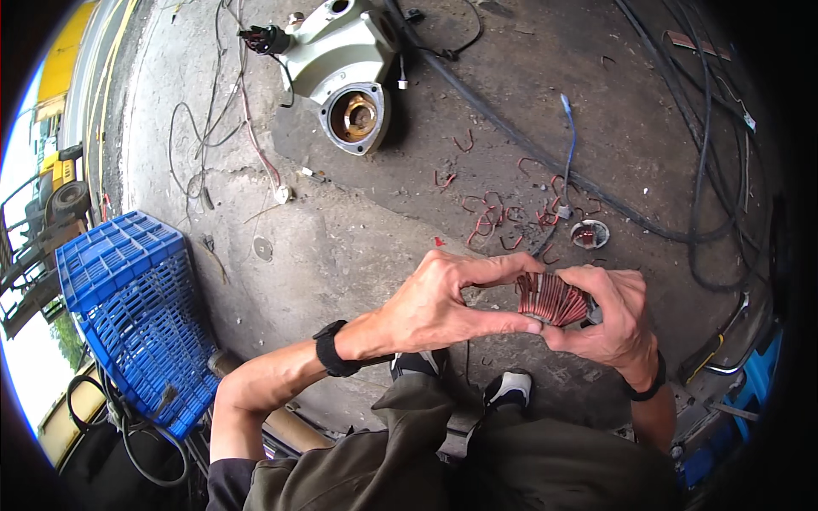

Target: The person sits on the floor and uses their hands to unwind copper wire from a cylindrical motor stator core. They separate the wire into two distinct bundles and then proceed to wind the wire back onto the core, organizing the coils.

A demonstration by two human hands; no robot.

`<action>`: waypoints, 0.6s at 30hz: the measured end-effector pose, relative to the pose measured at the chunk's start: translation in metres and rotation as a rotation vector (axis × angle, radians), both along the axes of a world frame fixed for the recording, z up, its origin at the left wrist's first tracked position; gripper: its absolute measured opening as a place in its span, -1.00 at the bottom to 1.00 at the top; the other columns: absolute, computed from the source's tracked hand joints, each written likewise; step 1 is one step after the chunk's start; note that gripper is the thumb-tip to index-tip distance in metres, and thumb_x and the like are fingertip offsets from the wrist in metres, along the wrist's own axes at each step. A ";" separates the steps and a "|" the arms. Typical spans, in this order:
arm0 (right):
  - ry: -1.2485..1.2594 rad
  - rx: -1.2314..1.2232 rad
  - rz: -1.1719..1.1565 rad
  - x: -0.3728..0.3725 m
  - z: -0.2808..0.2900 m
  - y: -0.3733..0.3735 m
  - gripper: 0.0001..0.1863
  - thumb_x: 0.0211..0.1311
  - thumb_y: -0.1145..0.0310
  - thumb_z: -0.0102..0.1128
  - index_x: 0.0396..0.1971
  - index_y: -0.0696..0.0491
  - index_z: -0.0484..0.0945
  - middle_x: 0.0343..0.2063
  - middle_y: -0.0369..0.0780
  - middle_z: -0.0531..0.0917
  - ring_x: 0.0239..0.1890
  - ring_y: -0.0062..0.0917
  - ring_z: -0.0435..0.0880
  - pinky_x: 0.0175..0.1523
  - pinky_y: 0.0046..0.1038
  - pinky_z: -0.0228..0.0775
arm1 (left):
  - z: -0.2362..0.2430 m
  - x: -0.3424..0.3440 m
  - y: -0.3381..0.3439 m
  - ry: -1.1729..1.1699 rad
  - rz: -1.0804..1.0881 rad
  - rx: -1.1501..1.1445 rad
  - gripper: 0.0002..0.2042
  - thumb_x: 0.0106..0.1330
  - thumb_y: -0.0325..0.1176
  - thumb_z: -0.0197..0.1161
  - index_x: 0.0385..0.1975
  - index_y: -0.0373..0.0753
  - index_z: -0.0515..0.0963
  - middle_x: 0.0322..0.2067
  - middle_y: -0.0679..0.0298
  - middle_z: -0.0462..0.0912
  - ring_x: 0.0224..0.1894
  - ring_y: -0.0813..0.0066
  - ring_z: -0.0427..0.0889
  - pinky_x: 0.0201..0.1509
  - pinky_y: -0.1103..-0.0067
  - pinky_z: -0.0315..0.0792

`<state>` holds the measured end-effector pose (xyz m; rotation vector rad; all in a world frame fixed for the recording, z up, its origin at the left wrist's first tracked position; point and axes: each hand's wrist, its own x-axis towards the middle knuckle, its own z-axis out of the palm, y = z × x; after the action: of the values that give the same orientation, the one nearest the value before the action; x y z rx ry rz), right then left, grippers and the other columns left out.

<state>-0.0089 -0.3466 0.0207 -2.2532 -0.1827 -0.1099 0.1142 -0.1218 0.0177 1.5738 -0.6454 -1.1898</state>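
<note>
Concrete floor, grey, stained and cracked, spreads across most of the head view. At the far left edge stands a yellow forklift, with a road beyond it.

Right of centre, the person's two hands grasp one coil of reddish copper wire, held up over the floor. Its wraps lie closely side by side. The left hand pinches the coil's left part, thumb at the near edge and fingers at the far edge. The right hand clasps the other end, its thumb likewise on the near side and its fingers bent over the far side; some fingertips are hidden. Each wrist wears a black band. Below, dark trousers and two shoes show.

Just beyond the coil, many bent wire bits lie scattered on the floor, near a small round cup with something copper-coloured inside. A blue cord lies among them, and a thick black cable runs diagonally past. Farther off sits a pale housing, its round bore facing upward. At left, a blue crate stands tilted.
</note>
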 end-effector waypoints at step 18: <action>0.039 0.082 -0.021 0.001 -0.005 0.001 -0.46 -0.09 0.19 0.69 -0.16 0.11 0.60 -0.46 -0.25 0.72 -0.50 -0.43 0.76 -0.40 -0.43 0.58 | -0.002 0.007 0.006 -0.097 0.038 -0.063 -0.45 0.07 -0.34 0.66 0.08 -0.38 0.64 -0.09 0.14 0.80 0.05 0.45 0.75 0.27 0.45 0.56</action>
<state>-0.0077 -0.3452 0.0158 -2.1737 -0.1316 -0.0829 0.1208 -0.1157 0.0160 1.5909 -0.7064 -1.0611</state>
